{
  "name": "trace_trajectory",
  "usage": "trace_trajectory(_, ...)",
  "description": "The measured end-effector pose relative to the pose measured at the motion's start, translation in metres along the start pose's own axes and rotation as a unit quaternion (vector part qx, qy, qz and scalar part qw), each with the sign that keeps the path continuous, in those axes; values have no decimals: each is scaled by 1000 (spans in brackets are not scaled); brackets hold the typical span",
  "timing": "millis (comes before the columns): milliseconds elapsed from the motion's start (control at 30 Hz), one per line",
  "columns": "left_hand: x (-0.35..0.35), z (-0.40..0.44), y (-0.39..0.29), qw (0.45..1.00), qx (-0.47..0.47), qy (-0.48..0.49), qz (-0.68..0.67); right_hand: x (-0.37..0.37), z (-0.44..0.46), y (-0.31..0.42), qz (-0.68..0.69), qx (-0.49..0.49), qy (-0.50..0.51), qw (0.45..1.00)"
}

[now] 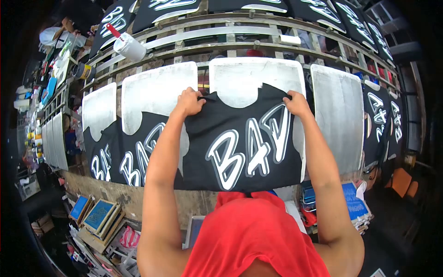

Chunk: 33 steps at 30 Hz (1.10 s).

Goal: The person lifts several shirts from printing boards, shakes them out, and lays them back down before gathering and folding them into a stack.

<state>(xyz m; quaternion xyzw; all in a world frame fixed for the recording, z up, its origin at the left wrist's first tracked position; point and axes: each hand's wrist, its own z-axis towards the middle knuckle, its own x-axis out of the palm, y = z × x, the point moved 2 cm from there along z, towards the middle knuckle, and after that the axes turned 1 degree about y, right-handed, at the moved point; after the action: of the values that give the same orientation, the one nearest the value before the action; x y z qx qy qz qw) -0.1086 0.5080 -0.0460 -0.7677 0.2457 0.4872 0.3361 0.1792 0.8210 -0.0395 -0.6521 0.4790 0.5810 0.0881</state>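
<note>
A black fabric piece printed with white "BAD" letters [198, 152] is spread in front of me, its lower part against my red shirt. My left hand [190, 101] pinches its upper left corner, fingers closed on the cloth. At the upper right corner my right hand [296, 102] grips the same fabric between thumb and fingers. Behind the cloth lies a pale board [281, 74], partly covered. To the left, more black printed pieces [108, 138] rest over other pale boards [159, 83].
A white tub [129, 47] with a red handle sits on the wooden rack [221, 46]. A bare grey board [337, 120] stands right of my right hand. Framed screens [99, 216] are stacked at lower left, and a blue screen [354, 203] lies at lower right.
</note>
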Motion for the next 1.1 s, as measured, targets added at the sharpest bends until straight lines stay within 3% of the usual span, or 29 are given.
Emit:
trace_trajectory(33,-4,2,3,1000,3,0,-1,-4,-2,8,-24,-28,-3,999)
trace_trajectory(100,-10,8,10,991,-19,102,-82,-14,-6,28,-84,-62,33,994)
trace_trajectory(133,-12,1,10,991,11,28,-128,-14,-5,29,-83,-63,31,994)
trace_trajectory(233,-35,-15,-7,990,49,83,-100,1,5,27,-122,-98,52,986)
trace_trajectory(267,-42,-21,-15,991,32,90,-90,8,9,18,-86,-99,8,991)
trace_trajectory(300,-43,-26,-18,992,31,85,-89,14,14,8,-49,-100,-35,993)
trace_trajectory(367,-50,-32,-19,992,31,4,-125,13,20,-4,2,-127,-24,992)
trace_trajectory(467,-53,-44,-16,979,52,7,-197,8,9,-7,45,-200,121,971)
trace_trajectory(567,-52,-60,-21,985,79,-40,-149,7,-4,3,15,-196,58,979)
trace_trajectory(700,-67,-77,-38,972,80,-40,-217,13,-3,16,-1,-241,-42,970)
trace_trajectory(833,-89,-100,-62,968,128,-73,-202,21,-3,28,-56,-285,-39,956)
trace_trajectory(1033,-137,-180,-123,956,233,-77,-159,27,-20,34,16,-368,-43,929)
trace_trajectory(1100,-147,-199,-132,959,226,-79,-150,31,-16,21,38,-314,20,949)
